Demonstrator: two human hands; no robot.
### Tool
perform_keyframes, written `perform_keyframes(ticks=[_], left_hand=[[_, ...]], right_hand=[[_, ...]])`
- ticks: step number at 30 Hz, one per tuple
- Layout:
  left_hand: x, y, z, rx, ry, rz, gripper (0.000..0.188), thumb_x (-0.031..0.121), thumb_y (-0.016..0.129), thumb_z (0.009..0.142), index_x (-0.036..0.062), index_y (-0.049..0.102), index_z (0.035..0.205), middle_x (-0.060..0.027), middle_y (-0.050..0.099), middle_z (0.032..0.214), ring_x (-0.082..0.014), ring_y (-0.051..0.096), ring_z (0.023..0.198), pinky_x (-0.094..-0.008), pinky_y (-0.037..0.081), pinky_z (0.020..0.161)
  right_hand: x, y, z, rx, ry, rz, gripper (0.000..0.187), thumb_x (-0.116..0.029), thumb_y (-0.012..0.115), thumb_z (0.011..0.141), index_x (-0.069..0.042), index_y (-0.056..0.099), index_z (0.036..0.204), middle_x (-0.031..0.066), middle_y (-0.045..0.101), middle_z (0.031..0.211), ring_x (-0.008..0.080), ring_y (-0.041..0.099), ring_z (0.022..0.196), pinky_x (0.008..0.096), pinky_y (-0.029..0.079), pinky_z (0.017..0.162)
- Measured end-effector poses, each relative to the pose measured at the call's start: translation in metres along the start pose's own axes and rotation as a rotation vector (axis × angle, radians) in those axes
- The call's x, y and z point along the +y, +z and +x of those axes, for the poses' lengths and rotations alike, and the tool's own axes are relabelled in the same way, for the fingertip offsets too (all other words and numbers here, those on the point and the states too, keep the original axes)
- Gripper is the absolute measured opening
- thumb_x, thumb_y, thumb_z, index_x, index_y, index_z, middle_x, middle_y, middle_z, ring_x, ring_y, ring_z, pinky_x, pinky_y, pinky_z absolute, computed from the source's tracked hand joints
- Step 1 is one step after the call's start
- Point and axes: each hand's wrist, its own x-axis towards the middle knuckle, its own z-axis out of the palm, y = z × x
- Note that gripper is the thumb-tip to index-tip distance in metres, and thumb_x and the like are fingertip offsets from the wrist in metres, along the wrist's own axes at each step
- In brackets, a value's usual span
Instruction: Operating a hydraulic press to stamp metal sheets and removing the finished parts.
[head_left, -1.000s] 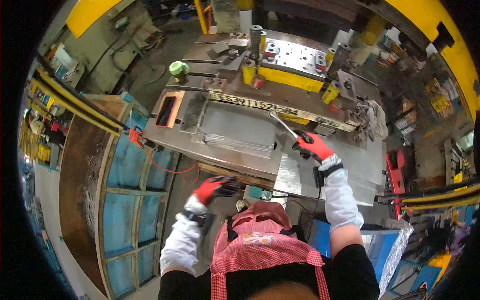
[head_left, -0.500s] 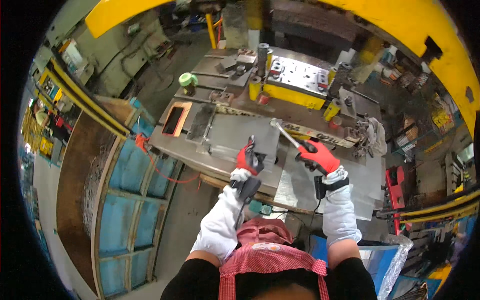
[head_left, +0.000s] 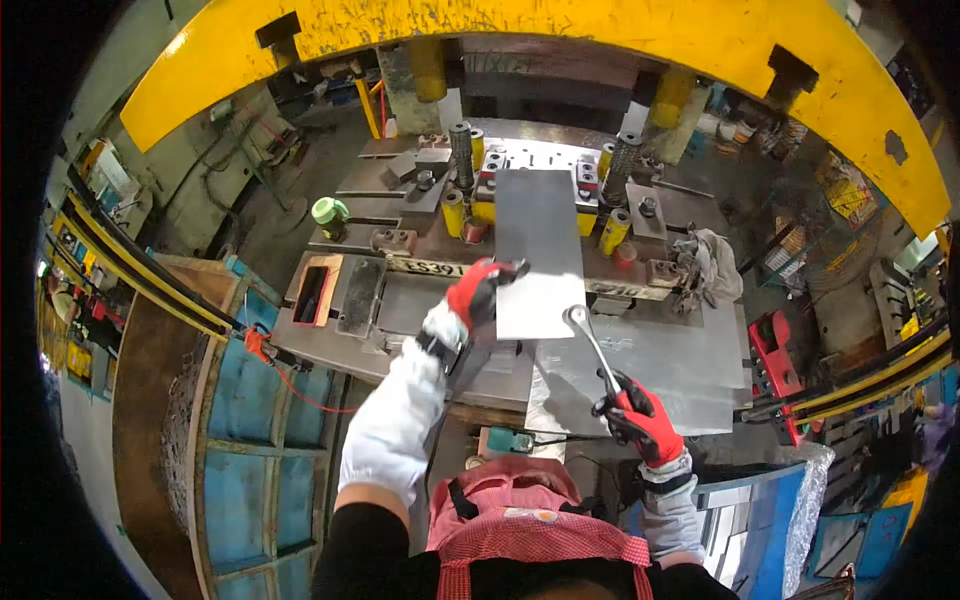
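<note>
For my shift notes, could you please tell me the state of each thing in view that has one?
Metal sheet: raised
Left hand: gloved, at the sheet's left edge
Right hand: gloved, closed around the tool
Handled tool: gripped, head at the sheet's lower right corner
Green-lidded bottle: upright
Grey cloth: crumpled
Apron: worn

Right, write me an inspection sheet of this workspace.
Surface: grey metal bench, large flat plate at right.
Job's things: grey metal sheet; round-headed tool at its lower right edge, contact unclear.
Clutter: green-lidded bottle, crumpled cloth, dark flat object.
Grips: left grip at the sheet's left edge, firmness unclear; right grip closed on the tool's handle.
Cables: red line hanging at left; dark cable beside a green box.
Surroundings: yellow machine frame across the top; blue-panelled bin at left.
</note>
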Motion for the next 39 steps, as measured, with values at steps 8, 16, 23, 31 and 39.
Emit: perform_keyframes(ticks=[8,16,23,31,39], left_hand=[[-0.106,-0.089,0.093,-0.118,-0.073,-0.532,0.034,0.021,0.047,0.088,-0.0001,0.049,0.115,-0.0015,0.055,0.108,-0.0094,0.051,0.091,-0.0234,0.04,0.084],[-0.035,0.022,0.026,0.083,-0.254,-1.09,0.041,0.036,0.045,0.088,0.0074,0.046,0.117,-0.014,0.059,0.098,-0.0288,0.061,0.083,-0.0398,0.051,0.077],[-0.043,0.033,0.042,0.361,-0.16,-1.07,0.031,0.023,0.045,0.089,-0.0011,0.044,0.107,-0.0201,0.057,0.097,-0.0355,0.06,0.081,-0.0433,0.052,0.074],[-0.024,0.045,0.045,0.536,-0.206,-0.957,0.032,0.024,0.044,0.088,-0.0006,0.045,0.109,-0.0178,0.056,0.099,-0.035,0.059,0.08,-0.0436,0.053,0.071],[-0.05,0.037,0.053,0.559,-0.133,-0.955,0.033,0.025,0.046,0.087,-0.0009,0.044,0.107,-0.0216,0.057,0.095,-0.0355,0.059,0.079,-0.0433,0.053,0.068]], right_hand=[[-0.031,0.018,0.073,-0.031,-0.044,0.092,0.046,-0.013,0.059,0.079,-0.005,0.043,0.12,0.0009,0.055,0.076,0.0063,0.044,0.053,0.0212,0.034,0.045],[-0.035,-0.008,0.088,-0.081,-0.258,-0.167,0.036,-0.016,0.055,0.08,-0.006,0.047,0.113,0.0031,0.057,0.081,0.0049,0.042,0.052,0.0197,0.033,0.043],[-0.037,-0.011,0.094,-0.056,-0.069,0.003,0.041,-0.013,0.059,0.077,-0.006,0.047,0.116,-0.0015,0.051,0.069,0.0057,0.041,0.049,0.0206,0.031,0.042],[0.008,-0.026,0.036,0.121,-0.18,0.136,0.053,-0.012,0.054,0.079,-0.009,0.035,0.128,0.0054,0.058,0.082,0.0081,0.044,0.049,0.0219,0.036,0.042],[0.137,-0.119,-0.044,0.591,-0.105,0.05,0.055,-0.004,0.055,0.078,-0.011,0.035,0.129,0.0056,0.057,0.088,0.0103,0.048,0.051,0.0243,0.04,0.044]])
